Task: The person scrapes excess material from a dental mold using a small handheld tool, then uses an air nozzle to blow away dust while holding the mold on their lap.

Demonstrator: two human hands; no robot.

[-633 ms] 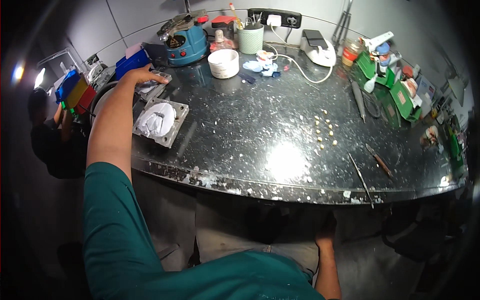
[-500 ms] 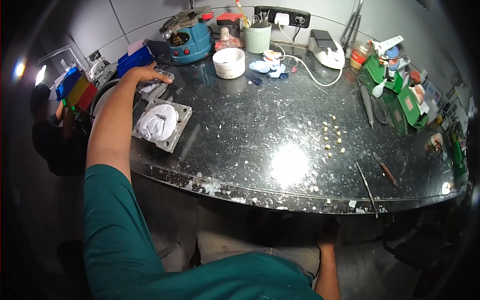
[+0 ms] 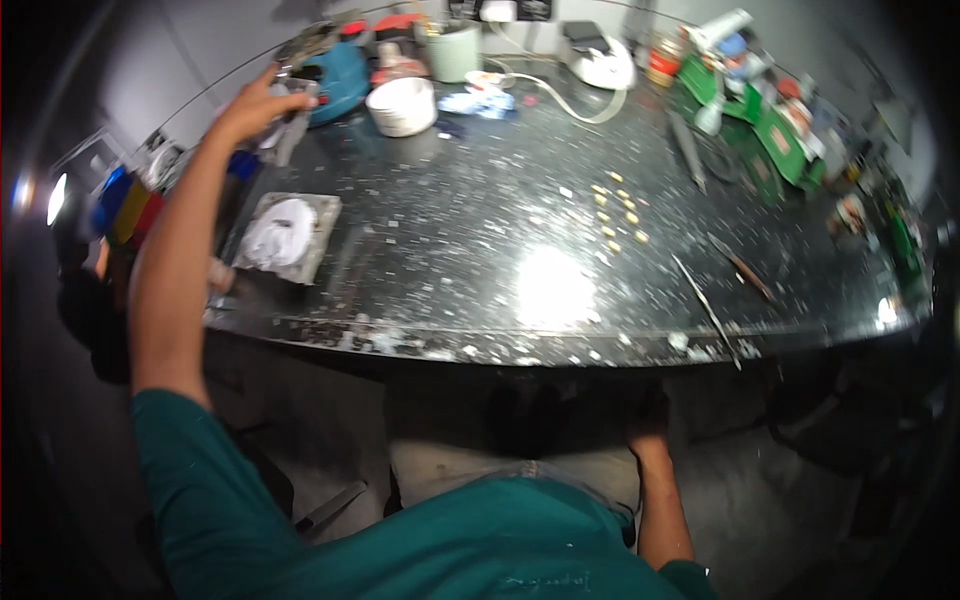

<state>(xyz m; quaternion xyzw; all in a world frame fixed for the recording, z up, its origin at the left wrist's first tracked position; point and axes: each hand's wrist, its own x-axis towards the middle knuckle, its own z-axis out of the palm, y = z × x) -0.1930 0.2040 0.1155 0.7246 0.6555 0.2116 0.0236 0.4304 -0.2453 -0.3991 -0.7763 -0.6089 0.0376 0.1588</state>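
Note:
My left hand reaches to the far left of the bench. Its fingers and thumb grip a grey metal dental flask half, which stands tilted up beside the blue machine. A second flask half, square and filled with white plaster, lies flat on the bench nearer to me. My right hand hangs below the bench edge by my lap. Its fingers are lost in shadow.
A blue machine, a white tub and a pale green cup stand at the back. Small yellowish teeth lie in two rows. Nearby are a slim metal tool, a brown-handled tool and green holders.
My left hand has lifted and tilted the far flask half, which lay low on the bench before. The whole view has shifted. My right hand stays low by my lap.

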